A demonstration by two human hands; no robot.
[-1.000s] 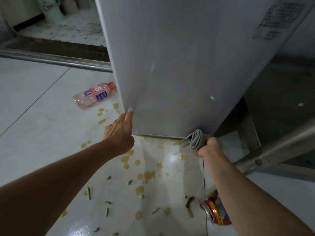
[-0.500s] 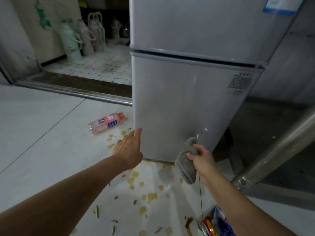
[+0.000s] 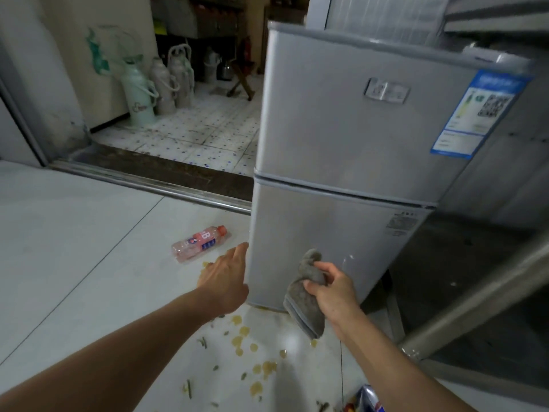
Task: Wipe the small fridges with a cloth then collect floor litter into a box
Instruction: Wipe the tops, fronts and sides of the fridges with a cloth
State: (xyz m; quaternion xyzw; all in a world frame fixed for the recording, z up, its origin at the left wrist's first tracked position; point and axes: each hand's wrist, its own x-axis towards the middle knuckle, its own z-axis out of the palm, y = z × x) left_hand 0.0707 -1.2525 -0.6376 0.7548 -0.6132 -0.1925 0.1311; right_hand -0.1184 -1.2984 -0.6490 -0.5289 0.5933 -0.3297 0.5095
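- Standing on the pale tiled floor (image 3: pixel 74 248), a small two-door silver fridge (image 3: pixel 341 150) fills the centre of the view; its upper right corner meets clutter that is hard to make out.
- A blue and white energy label (image 3: pixel 475 114) with a QR code sits at the top right of the upper door; its print is too small to read.
- A small badge (image 3: pixel 386 91) on the upper door and a printed block (image 3: pixel 401 225) on the lower door are both blurred and illegible.
- The left hand (image 3: pixel 225 278) rests against the left edge of the lower door, fingers extended and close together, gripping nothing.
- The right hand (image 3: pixel 332 288) has its fingers clamped on a grey cloth (image 3: pixel 303 304), which hangs folded in front of the lower door; whether the cloth touches the door cannot be told.
- A plastic bottle (image 3: pixel 200 243) with a pink label and an orange cap lies on its side just left of the fridge; large characters on the label read roughly "B", the rest unclear.
- Yellow scraps (image 3: pixel 258 370) and green bits (image 3: pixel 188 388) are strewn on the floor below the fridge.
- A crushed can (image 3: pixel 368 401) is cut off at the bottom edge, partly hidden by the right forearm.
- Thermos flasks (image 3: pixel 160 87) stand in the room beyond the threshold.
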